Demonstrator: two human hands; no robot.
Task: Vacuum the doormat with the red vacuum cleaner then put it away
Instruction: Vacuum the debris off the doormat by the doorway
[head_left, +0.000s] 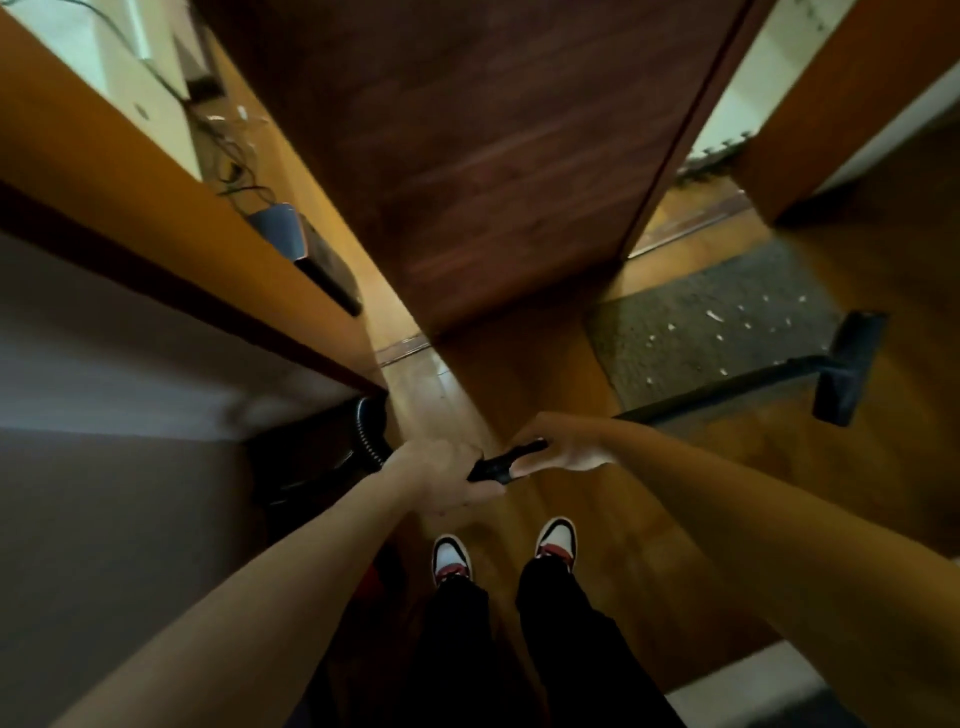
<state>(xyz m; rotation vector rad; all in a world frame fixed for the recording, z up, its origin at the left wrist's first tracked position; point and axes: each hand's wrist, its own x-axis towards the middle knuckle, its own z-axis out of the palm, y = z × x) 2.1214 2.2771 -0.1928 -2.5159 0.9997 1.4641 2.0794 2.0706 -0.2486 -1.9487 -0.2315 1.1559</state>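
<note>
The doormat (717, 322), grey and strewn with small pale scraps, is seen lying on the wooden floor (649, 545), just in front of an open doorway. The vacuum cleaner's black floor head (852, 369) is found at the doormat's right edge; whether it rests on the mat or on the floor just beside it cannot be told. From the head, the black wand (727, 387) is run back along the doormat's near edge to a black handle (506, 465), which is held to the left of the doormat's near corner.

The handle's rear end is grasped by the left hand (441, 473), its fingers clenched round it. The handle's front end is grasped by the right hand (561, 447), its fingers curled round the black grip. A ribbed black hose (371, 431) is seen just behind the left hand, on the side away from the doormat.

A dark wooden door (467, 156) is stood open at the doormat's left edge. Farther left of the doormat, past the door, a surface (104, 156) is loaded with tangled cables (234, 166) and a grey and black box (306, 249). Two red, white and black shoes (452, 558) are planted on the floor, nearer than the doormat and to its left.
</note>
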